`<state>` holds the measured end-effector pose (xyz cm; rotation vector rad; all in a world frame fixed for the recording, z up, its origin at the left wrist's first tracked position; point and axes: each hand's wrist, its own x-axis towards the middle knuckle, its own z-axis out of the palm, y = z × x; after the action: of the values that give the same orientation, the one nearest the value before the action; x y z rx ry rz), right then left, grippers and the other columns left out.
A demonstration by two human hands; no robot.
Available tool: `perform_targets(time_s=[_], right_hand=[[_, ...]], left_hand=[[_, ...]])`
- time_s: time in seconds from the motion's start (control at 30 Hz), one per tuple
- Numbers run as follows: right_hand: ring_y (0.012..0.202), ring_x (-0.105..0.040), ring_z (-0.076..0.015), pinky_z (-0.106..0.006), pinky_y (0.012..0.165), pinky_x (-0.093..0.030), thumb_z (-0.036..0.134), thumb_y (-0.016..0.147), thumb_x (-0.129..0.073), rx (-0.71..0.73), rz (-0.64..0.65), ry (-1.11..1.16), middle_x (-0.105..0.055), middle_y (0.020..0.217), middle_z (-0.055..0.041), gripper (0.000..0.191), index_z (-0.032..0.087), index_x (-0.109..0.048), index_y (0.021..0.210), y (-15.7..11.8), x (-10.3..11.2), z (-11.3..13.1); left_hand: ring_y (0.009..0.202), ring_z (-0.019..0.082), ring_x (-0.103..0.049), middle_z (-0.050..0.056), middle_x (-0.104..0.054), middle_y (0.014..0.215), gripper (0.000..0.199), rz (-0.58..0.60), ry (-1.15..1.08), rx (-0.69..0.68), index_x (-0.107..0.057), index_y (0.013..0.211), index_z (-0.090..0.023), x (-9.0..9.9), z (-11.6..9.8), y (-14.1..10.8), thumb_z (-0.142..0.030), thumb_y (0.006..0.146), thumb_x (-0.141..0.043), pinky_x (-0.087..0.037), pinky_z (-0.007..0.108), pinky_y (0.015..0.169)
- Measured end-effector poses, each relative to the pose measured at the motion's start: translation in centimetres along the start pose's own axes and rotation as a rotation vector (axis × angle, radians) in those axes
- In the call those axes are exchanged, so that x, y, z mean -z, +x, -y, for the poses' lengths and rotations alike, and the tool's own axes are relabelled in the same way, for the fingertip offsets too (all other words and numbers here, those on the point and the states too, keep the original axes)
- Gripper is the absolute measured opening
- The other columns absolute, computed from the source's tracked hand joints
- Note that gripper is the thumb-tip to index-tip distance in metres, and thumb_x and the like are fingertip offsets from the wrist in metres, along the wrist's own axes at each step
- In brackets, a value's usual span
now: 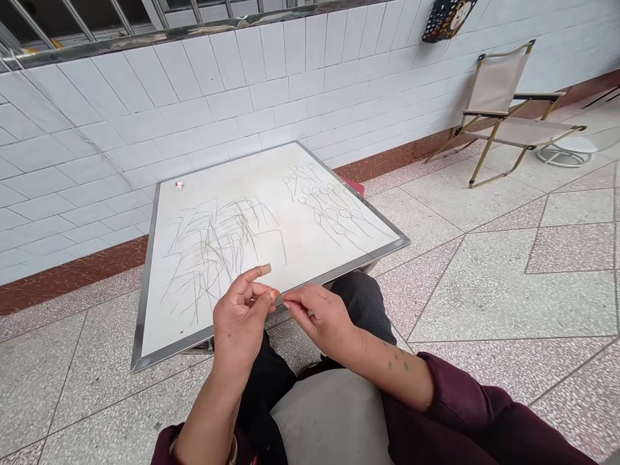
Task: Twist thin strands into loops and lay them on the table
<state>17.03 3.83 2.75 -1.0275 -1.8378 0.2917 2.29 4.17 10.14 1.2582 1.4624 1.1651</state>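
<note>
White bench (295, 255). Above its near edge, left hand (241, 320) and right hand (332, 323), fingers pinched together. Beyond, 2 groups of thin dark strands (243, 223), likely light, springy, best gripped at 1 end. In the left fingers, a tiny orange-red item (276, 293).

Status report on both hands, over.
Left hand, right hand pinched, close together; anything held too small to tell. Thin dark strands beyond on white tabletop. Nothing visibly blocking either hand.

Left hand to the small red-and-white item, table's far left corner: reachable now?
Probably yes, leaning forward: only thin dark strands lie between the left hand and the item, though that hand's thumb is busy pinching.
</note>
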Motion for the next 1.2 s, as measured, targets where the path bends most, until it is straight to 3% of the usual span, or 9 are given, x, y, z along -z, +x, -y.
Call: perform_targets(time_s=[0.2,0.4,0.5,0.63,0.87,1.0,1.2], right_hand=[[0.064,-0.057,-0.0159,-0.027,0.06,-0.047,0.016,0.098,-0.051,0.151,-0.039,-0.107,-0.066,0.07,-0.0033,0.017,0.019,-0.068,0.096,-0.4,-0.3,-0.1],[0.067,-0.061,-0.0149,-0.026,0.062,-0.05,0.024,0.096,-0.057,-0.014,-0.011,0.079,-0.07,0.075,-0.0019,0.012,0.021,-0.068,0.099,-0.5,0.1,0.1],[0.067,-0.062,-0.0141,-0.026,0.063,-0.05,0.023,0.095,-0.058,-0.032,-0.025,0.129,-0.071,0.078,-0.0015,0.01,0.022,-0.069,0.096,-0.4,0.4,0.2],[0.07,-0.064,-0.0141,-0.025,0.063,-0.051,0.023,0.094,-0.061,-0.02,-0.043,0.157,-0.072,0.08,-0.0019,0.009,0.022,-0.069,0.097,-0.4,0.6,0.4],[0.068,-0.062,-0.0152,-0.027,0.063,-0.05,0.023,0.097,-0.056,0.06,-0.038,0.036,-0.07,0.075,-0.0027,0.014,0.022,-0.07,0.099,-0.7,0.9,0.6],[0.071,-0.064,-0.0136,-0.024,0.064,-0.05,0.023,0.094,-0.06,-0.081,0.038,0.201,-0.071,0.08,-0.0007,0.009,0.022,-0.069,0.097,-0.6,1.4,0.7],[0.067,-0.063,-0.0138,-0.025,0.061,-0.049,0.024,0.094,-0.058,-0.212,0.067,0.243,-0.068,0.076,-0.0002,0.009,0.022,-0.067,0.092,-1.3,1.5,0.6]], left_hand=[[0.065,0.013,-0.058,-0.004,-0.066,0.068,0.036,0.01,0.04,-0.007,-0.07,0.11,-0.022,0.4,0.0,0.1,-0.028,0.075,-0.071,-0.053,0.027,0.071],[0.068,0.015,-0.06,-0.003,-0.068,0.073,0.043,0.055,0.088,-0.039,-0.066,0.12,-0.023,1.1,0.0,0.0,-0.032,0.077,-0.07,-0.053,0.031,0.074],[0.074,0.018,-0.062,-0.001,-0.07,0.077,0.053,0.107,0.171,-0.052,-0.06,0.129,-0.025,1.4,-0.3,-0.1,-0.035,0.079,-0.069,-0.052,0.033,0.075],[0.068,0.017,-0.06,-0.002,-0.07,0.074,0.051,0.141,0.221,-0.06,-0.059,0.13,-0.026,1.3,-0.8,-0.6,-0.035,0.08,-0.067,-0.051,0.034,0.075],[0.072,0.017,-0.062,-0.003,-0.068,0.067,0.045,0.081,0.069,-0.068,-0.066,0.12,-0.022,1.1,-0.8,-0.9,-0.031,0.076,-0.07,-0.05,0.033,0.081],[0.071,0.016,-0.06,-0.004,-0.067,0.066,0.044,0.002,0.031,-0.094,-0.067,0.118,-0.022,1.8,-0.9,-0.7,-0.03,0.074,-0.074,-0.049,0.032,0.081],[0.073,0.016,-0.063,-0.002,-0.07,0.069,0.041,-0.145,0.001,-0.138,-0.069,0.115,-0.021,2.5,-1.5,-0.8,-0.03,0.075,-0.074,-0.051,0.032,0.081]])
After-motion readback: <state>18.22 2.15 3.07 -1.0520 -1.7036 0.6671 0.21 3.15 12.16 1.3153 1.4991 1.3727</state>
